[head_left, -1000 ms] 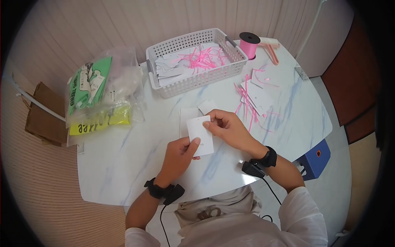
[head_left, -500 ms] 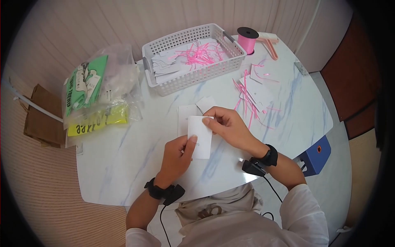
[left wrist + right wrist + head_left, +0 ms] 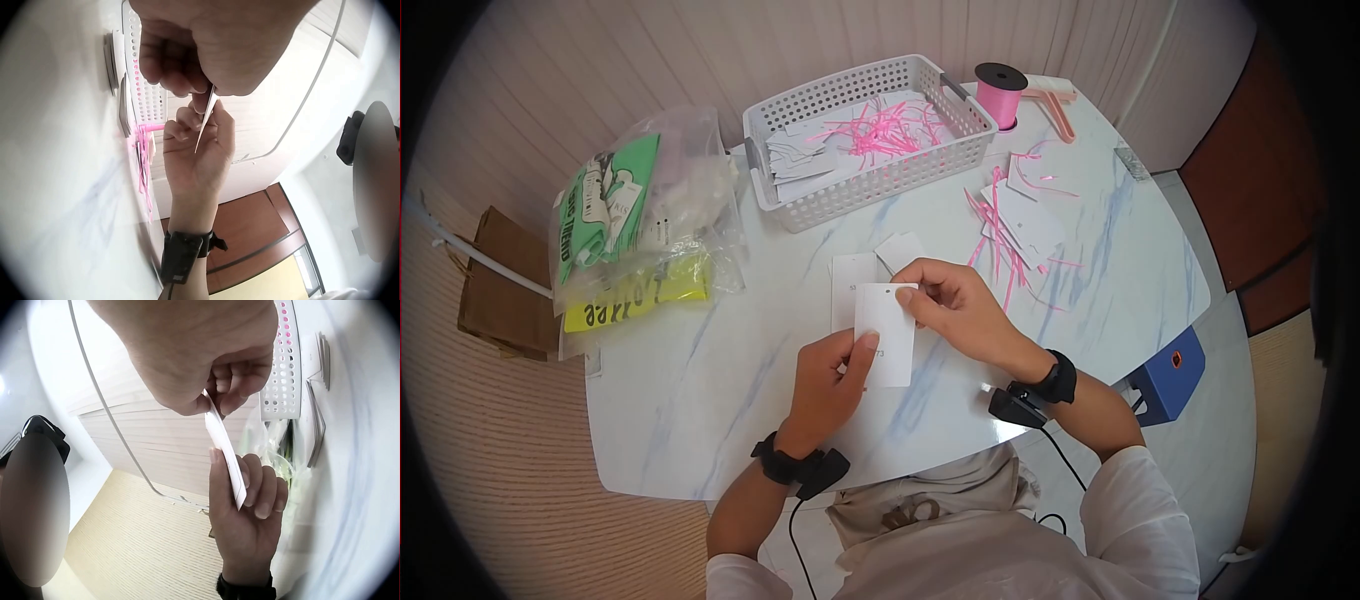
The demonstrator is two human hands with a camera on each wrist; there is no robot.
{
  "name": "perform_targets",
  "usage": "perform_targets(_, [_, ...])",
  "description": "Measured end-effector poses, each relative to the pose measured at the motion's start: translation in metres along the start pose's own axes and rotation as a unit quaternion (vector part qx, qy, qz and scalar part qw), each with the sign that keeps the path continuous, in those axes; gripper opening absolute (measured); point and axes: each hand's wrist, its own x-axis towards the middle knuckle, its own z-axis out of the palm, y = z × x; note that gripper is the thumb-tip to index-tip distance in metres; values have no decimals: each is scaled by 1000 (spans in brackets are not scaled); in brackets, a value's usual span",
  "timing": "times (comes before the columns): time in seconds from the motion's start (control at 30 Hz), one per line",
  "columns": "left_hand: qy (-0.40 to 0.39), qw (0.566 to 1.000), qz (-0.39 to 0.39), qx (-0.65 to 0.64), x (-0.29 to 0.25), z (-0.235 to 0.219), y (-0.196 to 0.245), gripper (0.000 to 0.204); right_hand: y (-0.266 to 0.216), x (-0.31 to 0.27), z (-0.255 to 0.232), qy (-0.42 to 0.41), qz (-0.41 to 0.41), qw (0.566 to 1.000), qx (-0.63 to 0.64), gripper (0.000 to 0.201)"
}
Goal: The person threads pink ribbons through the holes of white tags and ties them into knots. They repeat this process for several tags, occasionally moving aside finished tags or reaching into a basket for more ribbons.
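Observation:
Both hands hold a white card tag (image 3: pixel 886 325) with a small hole near its top edge and the printed digits 73 low on its face. My left hand (image 3: pixel 830 375) pinches its lower left side, thumb on the face. At the upper right corner, my right hand (image 3: pixel 960 305) pinches it close by the hole. Seen edge-on in the right wrist view, the tag (image 3: pixel 225 450) spans between the two hands. Behind it on the table lie more white tags (image 3: pixel 852 275), partly covered by the held one.
A white perforated basket (image 3: pixel 880 185) with tags and pink ribbon stands at the back. Right of it are a pink ribbon spool (image 3: pixel 999 105), a pink-handled tool (image 3: pixel 1058 115) and tags with pink ribbons (image 3: pixel 1030 225). Plastic-bagged goods (image 3: pixel 640 220) lie on the left.
The held tag has turned slightly more upright, and its hole has come into clearer view by the right thumb. Both hands keep their grip; the head view has shifted a little.

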Motion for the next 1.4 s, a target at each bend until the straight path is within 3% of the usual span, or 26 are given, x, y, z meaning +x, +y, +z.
perform_targets(1.4, [-5,999,33,30,0,0,0,37,-4,-2,2,14,-1,1000,-21,16])
